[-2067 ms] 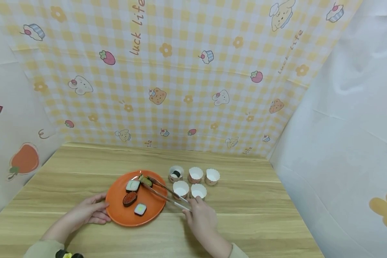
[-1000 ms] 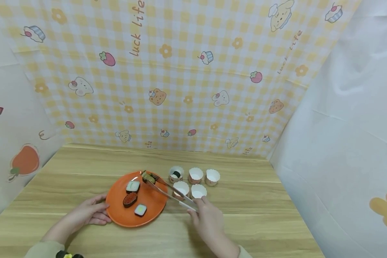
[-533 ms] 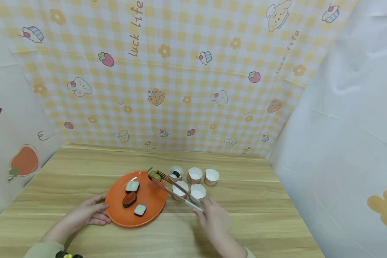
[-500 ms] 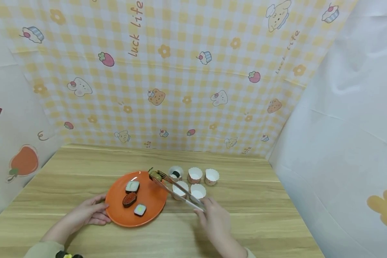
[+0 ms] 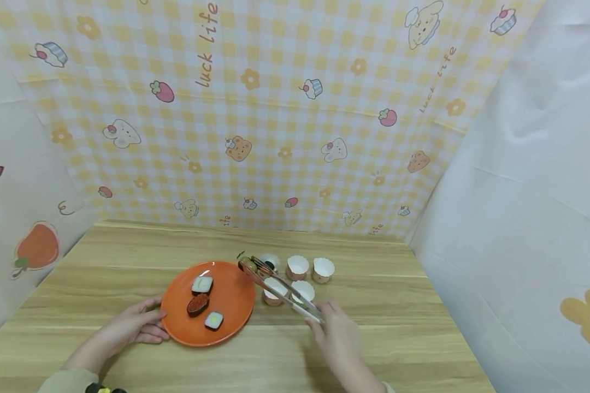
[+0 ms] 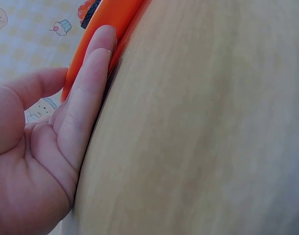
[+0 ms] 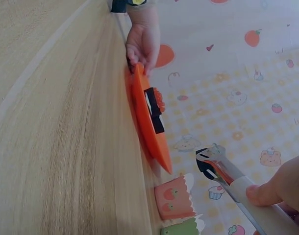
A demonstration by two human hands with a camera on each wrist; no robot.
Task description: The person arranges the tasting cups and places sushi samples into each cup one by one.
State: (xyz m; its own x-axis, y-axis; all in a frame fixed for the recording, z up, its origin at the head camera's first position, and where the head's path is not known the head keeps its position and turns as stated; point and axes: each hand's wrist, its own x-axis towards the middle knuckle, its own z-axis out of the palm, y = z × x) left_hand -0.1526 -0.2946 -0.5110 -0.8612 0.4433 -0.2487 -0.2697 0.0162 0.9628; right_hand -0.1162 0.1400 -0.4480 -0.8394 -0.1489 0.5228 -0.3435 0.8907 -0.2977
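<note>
Tongs of slim metal with white grips (image 5: 281, 296), in the head view: gripped by curled fingers and thumb of the right hand (image 5: 338, 333), tips closed on an olive-green-topped sushi piece with dark sides and a green sprig (image 5: 248, 265). Held at the far right edge of a round, glossy orange plate (image 5: 233, 300), close by small white-lined cups with scalloped rims (image 5: 323, 269). Best done with an even squeeze: too loose, a likely slip of that rounded top; too tight, a possible twist.

Left wrist view: thumb of the left hand (image 6: 44, 152) against the orange rim, fingers nearly straight along the underside, plate lightly pinched between. Light pressure probably enough; avoid tipping.

Right wrist view: tong tips and sushi piece raised, well apart from a pink strawberry-printed cup (image 7: 174, 198). Black sides plain, white markings too, top unclear behind metal. Move slowly, level, above the cup rims.
</note>
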